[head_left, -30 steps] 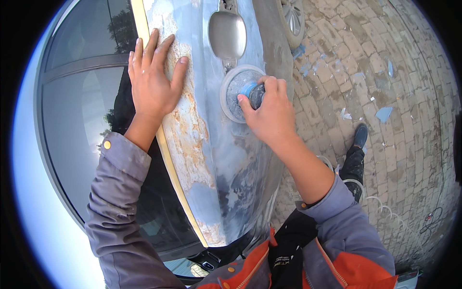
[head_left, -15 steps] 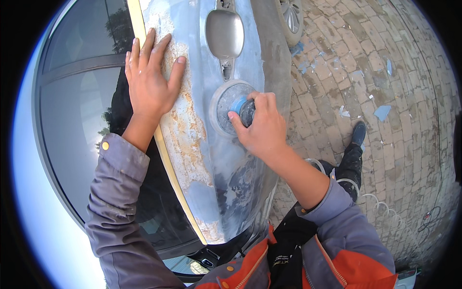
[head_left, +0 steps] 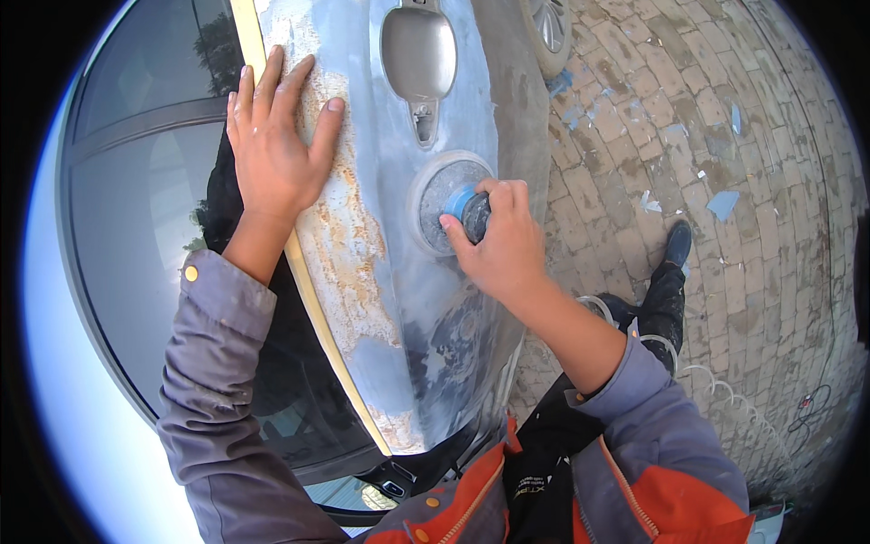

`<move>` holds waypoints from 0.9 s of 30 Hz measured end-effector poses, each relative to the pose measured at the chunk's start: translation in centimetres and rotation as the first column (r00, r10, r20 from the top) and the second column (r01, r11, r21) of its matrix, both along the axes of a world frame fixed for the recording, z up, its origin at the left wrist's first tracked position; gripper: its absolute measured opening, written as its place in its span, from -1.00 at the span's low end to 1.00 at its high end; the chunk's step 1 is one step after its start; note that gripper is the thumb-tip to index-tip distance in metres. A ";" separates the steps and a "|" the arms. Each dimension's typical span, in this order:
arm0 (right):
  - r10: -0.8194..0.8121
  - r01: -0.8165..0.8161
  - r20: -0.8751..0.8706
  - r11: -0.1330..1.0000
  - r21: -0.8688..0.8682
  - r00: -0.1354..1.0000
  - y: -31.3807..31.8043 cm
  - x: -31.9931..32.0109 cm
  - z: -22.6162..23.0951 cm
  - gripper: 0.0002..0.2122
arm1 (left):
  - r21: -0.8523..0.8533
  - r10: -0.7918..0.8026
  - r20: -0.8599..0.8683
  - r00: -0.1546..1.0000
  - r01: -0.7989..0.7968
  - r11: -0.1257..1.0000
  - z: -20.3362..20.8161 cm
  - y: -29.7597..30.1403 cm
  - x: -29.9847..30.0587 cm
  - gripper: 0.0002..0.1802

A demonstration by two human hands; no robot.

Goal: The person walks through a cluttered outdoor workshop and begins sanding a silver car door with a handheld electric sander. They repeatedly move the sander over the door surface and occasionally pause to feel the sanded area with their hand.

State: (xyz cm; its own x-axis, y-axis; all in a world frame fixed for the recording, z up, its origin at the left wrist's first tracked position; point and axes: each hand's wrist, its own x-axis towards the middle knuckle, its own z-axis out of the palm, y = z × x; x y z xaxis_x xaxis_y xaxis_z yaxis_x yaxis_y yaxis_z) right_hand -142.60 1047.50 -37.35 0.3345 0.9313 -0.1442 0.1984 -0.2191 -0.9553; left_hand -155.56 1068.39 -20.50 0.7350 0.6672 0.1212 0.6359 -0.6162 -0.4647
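Note:
A round grey sander [head_left: 441,201] with a blue band and a dark knob lies against the bluish, partly stripped car door [head_left: 390,172], just below the handle recess [head_left: 419,56]. My right hand [head_left: 507,238] is wrapped round the sander's knob. My left hand [head_left: 281,163] lies spread on the upper part of the door, its fingers over rough, rust-stained filler [head_left: 344,245] and yellow masking tape [head_left: 304,267] along the window edge. Dark bare patches [head_left: 458,349] show on the panel nearer to me.
Dark side windows [head_left: 149,208] run along the left. On the right lies brick paving [head_left: 770,199] with blue scraps [head_left: 722,205] scattered over it. A car wheel [head_left: 549,32] stands at the top. A pale coiled hose [head_left: 720,385] trails by my leg and dark shoe [head_left: 677,243].
The sander and my right hand have moved slightly to the right across the door. My left hand stays spread on the panel, and the whole view has shifted a little.

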 end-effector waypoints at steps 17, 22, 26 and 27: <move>0.038 -0.034 -0.040 0.993 0.114 0.998 -5.0 -2.8 -0.8 -0.47 | 0.022 -0.055 0.026 0.998 0.055 0.998 -0.3 0.5 -0.5 -0.36; 0.081 -0.071 -0.068 0.988 0.137 0.994 -6.0 -3.8 -0.1 -0.47 | 0.021 -0.055 0.023 0.998 0.054 0.998 -0.4 0.6 -0.6 -0.37; -0.016 0.016 -0.023 1.000 0.007 1.000 -6.1 -3.6 -0.4 -0.47 | 0.018 -0.052 0.025 0.998 0.052 0.998 -0.4 0.6 -0.6 -0.36; 0.050 -0.046 -0.040 0.994 0.103 0.998 -6.2 -3.7 -0.4 -0.47 | 0.020 -0.052 0.029 0.998 0.052 0.998 -0.4 0.6 -0.6 -0.36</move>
State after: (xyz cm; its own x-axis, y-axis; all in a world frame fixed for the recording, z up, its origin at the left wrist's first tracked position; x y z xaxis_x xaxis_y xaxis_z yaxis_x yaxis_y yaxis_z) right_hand -146.26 1041.29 -37.74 0.2848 0.9566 -0.0608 0.1654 -0.1115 -0.9799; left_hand -156.14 1069.03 -20.90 0.7645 0.6256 0.1555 0.6169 -0.6401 -0.4580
